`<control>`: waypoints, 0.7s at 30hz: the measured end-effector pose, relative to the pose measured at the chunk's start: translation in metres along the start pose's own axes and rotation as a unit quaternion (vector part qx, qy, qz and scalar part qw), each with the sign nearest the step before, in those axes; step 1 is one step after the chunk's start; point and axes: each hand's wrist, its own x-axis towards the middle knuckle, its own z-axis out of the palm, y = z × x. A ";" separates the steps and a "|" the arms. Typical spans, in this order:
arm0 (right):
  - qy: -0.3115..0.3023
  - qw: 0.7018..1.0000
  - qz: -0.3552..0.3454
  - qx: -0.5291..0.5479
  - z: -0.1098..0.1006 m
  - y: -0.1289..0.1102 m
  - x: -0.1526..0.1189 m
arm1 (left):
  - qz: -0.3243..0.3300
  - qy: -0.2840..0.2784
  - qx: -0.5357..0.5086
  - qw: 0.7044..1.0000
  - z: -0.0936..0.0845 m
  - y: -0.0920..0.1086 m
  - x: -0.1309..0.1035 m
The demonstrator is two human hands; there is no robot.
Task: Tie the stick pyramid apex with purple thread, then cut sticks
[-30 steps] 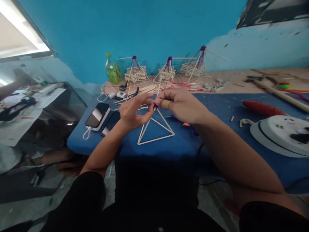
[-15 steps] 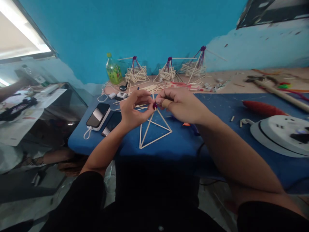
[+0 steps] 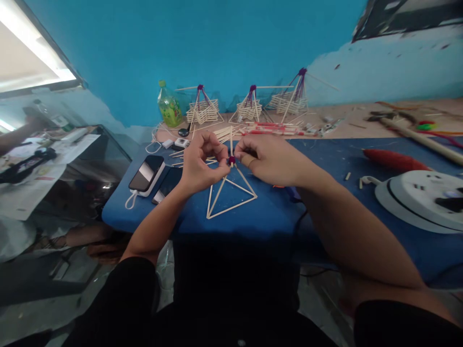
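Note:
A pyramid-shaped frame of thin wooden sticks (image 3: pixel 232 207) stands on the blue tabletop in front of me. Dark purple yarn (image 3: pixel 232 160) is wound around its top joint, and one stick rises beyond the joint. My left hand (image 3: pixel 204 164) pinches the frame at this joint from the left, thumb and index finger against the wrapping. Just right of the yarn, my right hand (image 3: pixel 267 159) is closed, its fingertips pinched together. Whatever lies between those fingertips is too small to make out.
Loose sticks (image 3: pixel 222 134) lie behind the hands. Against the wall stand several stick structures (image 3: pixel 202 111) with purple tops and a green drink bottle (image 3: pixel 169 108). A phone (image 3: pixel 146 173) lies left; a red yarn spindle (image 3: pixel 394 161) and white round device (image 3: pixel 423 200) lie right.
My right hand has drawn slightly away to the right of the joint and turned, so more of the purple wrapping shows. My left hand keeps its pinch.

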 end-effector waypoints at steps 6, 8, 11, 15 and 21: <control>0.005 1.000 -0.021 -0.002 0.005 0.001 0.000 | -0.040 -0.044 -0.061 0.996 -0.004 0.000 0.003; 0.011 0.999 -0.027 0.017 0.005 0.005 0.001 | -0.027 -0.058 -0.064 0.996 -0.007 -0.001 0.005; 0.014 0.997 -0.038 0.065 0.001 0.014 0.004 | 0.011 -0.065 -0.050 0.997 -0.012 -0.004 0.008; 0.041 0.992 -0.061 0.101 -0.006 0.027 0.005 | 0.050 -0.053 -0.008 0.997 -0.017 -0.004 0.009; 0.056 0.984 -0.135 0.102 -0.003 0.027 0.006 | 0.055 -0.051 0.039 0.996 -0.018 -0.002 0.009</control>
